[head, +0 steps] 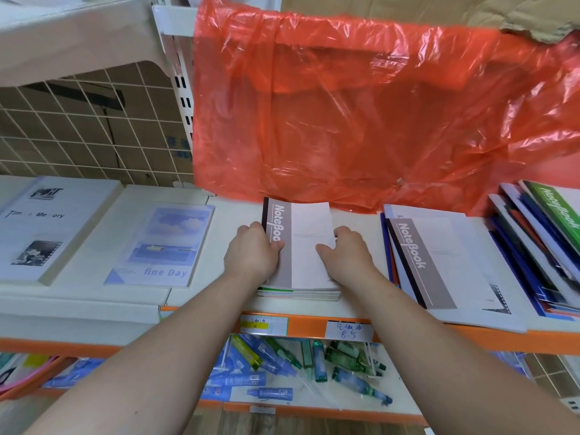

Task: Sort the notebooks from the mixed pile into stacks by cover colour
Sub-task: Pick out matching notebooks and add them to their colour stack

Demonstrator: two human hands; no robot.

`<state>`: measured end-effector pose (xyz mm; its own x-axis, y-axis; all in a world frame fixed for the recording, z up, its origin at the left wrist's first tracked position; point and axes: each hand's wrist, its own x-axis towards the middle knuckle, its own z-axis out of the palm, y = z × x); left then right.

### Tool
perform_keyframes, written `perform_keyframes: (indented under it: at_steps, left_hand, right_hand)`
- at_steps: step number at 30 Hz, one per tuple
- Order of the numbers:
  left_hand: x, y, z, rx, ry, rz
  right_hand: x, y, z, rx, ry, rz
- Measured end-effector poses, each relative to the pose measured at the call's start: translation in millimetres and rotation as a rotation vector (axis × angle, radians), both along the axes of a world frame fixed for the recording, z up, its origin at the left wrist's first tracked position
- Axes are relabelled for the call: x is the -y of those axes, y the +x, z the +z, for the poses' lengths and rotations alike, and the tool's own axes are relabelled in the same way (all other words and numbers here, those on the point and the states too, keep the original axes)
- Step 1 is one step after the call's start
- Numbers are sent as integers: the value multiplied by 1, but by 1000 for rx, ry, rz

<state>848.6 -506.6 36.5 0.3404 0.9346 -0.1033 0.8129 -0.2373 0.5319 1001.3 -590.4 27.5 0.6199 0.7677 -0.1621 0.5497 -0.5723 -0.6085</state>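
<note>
Stacking step: left hand (251, 251) and right hand (343, 254) grip grey notebook (303, 227) by its edges atop stack (298, 294); next, likely square and release

just bare arms here, left forearm (157, 356) and right forearm (439, 340) uncovered right up to the frame edge, left hand (251, 254) and right hand (345, 257) bare too, knuckles rounded, nails too small to make out
</note>
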Motion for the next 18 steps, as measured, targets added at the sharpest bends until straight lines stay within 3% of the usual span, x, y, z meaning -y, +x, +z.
perform_keyframes:
  at_steps: [18]
  left_hand:
    - [1,-3,-7,-9,-66,-10]
  right_hand:
    - [2,-2,-7,49,-102,0]
